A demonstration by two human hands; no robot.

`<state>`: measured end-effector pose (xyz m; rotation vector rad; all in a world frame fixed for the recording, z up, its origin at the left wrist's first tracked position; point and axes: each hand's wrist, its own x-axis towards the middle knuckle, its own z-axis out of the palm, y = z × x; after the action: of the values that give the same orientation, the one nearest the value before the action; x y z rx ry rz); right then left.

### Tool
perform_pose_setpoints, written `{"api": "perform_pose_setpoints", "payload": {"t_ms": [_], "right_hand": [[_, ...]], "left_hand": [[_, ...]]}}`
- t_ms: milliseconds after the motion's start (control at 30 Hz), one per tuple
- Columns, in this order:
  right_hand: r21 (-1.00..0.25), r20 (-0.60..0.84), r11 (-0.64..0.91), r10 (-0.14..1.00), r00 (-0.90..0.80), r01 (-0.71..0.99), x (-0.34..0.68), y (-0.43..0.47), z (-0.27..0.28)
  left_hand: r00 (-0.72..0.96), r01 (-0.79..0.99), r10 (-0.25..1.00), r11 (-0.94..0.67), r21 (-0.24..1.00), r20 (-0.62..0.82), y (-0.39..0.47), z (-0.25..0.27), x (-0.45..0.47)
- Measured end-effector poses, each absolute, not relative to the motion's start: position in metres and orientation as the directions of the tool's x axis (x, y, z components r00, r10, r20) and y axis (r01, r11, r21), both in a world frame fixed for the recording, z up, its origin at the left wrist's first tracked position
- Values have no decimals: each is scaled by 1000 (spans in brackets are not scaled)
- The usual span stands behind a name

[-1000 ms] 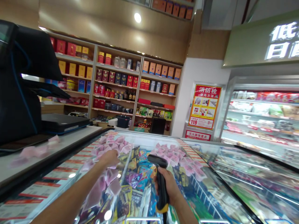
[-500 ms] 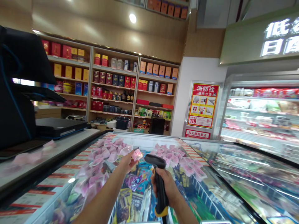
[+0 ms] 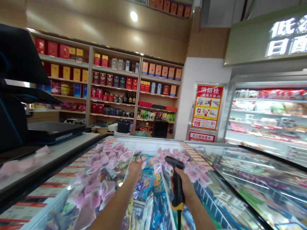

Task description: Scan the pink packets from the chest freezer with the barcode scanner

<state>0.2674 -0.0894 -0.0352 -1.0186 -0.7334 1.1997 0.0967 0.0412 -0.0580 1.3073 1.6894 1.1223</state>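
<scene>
My right hand (image 3: 185,183) is wrapped round the grip of a black and yellow barcode scanner (image 3: 177,188), its head pointing up and to the left and its cable hanging down. My left hand (image 3: 136,169) pinches a small pink packet (image 3: 144,163), mostly hidden by the fingers. Many more pink packets lie on the freezer glass to the left (image 3: 104,159) and to the right (image 3: 196,172). One with a white barcode label (image 3: 157,167) sits just left of the scanner head. Below both hands, colourful frozen-food bags (image 3: 153,188) fill the freezer.
Along the left runs a counter edge (image 3: 72,145) with a black checkout machine (image 3: 21,64) and more pink packets (image 3: 21,166). Shelves of boxes (image 3: 115,81) stand behind. To the right are another glass-topped freezer (image 3: 251,172) and a lit chiller (image 3: 268,111).
My right hand has moved the scanner right, away from my left hand. My left hand has turned and lowered slightly, so its pink packet shows less. The view has shifted a little.
</scene>
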Motion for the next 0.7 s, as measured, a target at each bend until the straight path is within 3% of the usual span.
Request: {"api": "perform_pose_setpoints", "payload": {"t_ms": [133, 433, 700], "right_hand": [[-892, -82, 35, 968, 237, -451, 277, -89, -38], [-904, -71, 39, 968, 240, -425, 278, -85, -40], [-914, -90, 2, 974, 206, -405, 263, -84, -45]], "left_hand": [[-231, 469, 973, 127, 874, -17, 43, -62, 128], [75, 560, 991, -135, 818, 112, 35, -60, 187], [1, 646, 991, -103, 756, 134, 32, -30, 98]]}}
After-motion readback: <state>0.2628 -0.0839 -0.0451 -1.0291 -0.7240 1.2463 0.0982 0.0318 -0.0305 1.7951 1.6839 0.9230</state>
